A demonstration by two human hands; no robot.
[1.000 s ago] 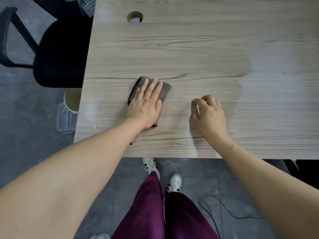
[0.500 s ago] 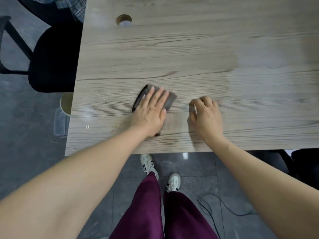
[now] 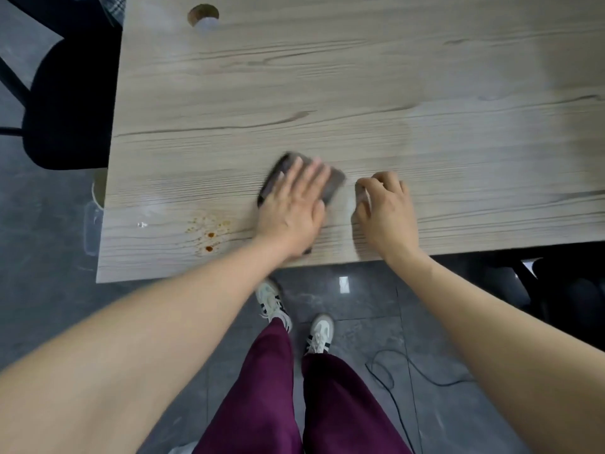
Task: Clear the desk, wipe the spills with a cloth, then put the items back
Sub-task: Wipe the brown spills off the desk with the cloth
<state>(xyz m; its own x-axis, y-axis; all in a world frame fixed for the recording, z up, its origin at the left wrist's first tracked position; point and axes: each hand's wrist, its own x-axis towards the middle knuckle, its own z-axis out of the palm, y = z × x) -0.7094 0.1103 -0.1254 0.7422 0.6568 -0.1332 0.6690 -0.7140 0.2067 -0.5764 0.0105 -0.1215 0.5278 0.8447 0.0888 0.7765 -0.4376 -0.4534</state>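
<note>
A dark grey cloth (image 3: 332,186) lies on the light wooden desk (image 3: 360,93) near its front edge. My left hand (image 3: 293,209) presses flat on the cloth with straight fingers and covers most of it. Just to the right, my right hand (image 3: 384,213) rests on the bare desk with its fingers curled under, holding nothing. Orange-brown spill drops (image 3: 208,232) dot the desk to the left of the cloth, close to the front left corner. A faint damp sheen (image 3: 491,132) shows on the wood to the right.
A black chair (image 3: 70,103) stands off the desk's left edge. A round cable hole (image 3: 203,15) sits at the desk's far left. A bin and a clear container (image 3: 91,231) stand on the floor by the left edge. A black cable (image 3: 393,378) lies by my feet.
My left hand has slid the cloth to the right, toward my right hand. The spill drops to the left of the cloth have come into view. My right hand stayed put.
</note>
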